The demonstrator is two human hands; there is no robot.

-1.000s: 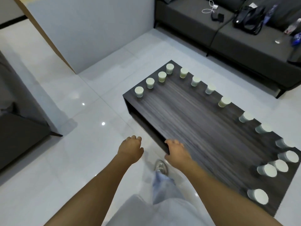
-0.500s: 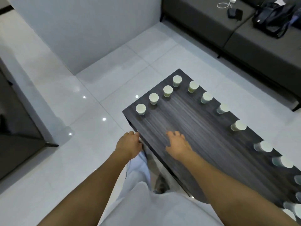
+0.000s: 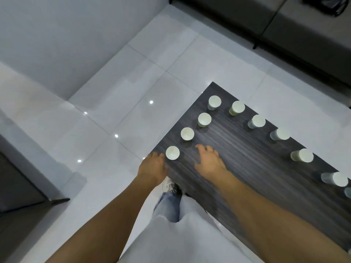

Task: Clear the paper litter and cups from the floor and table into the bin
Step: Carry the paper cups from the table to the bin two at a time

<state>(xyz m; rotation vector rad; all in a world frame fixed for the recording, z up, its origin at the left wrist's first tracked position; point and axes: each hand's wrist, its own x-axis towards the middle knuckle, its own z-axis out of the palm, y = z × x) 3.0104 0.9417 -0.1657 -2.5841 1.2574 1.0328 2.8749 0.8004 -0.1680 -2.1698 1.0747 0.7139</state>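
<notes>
- Your left hand [image 3: 152,167], fingers loosely curled and holding nothing, is just beside the nearest cup [image 3: 172,153].
- Your right hand [image 3: 209,161] hovers spread over the table [image 3: 247,168].

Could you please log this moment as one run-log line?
stage: reaching | left hand: empty, beside nearest white paper cup | right hand: open over dark wooden table | bin: unseen

The table [image 3: 247,168] is dark grey-brown with fine streaked wood grain. The cups [image 3: 172,153] on it are white to pale green. The floor [image 3: 114,111] is glossy white tile with thin grey joints. The far sofa [image 3: 284,25] is dark grey. The trousers [image 3: 169,207] are pale blue denim.
</notes>
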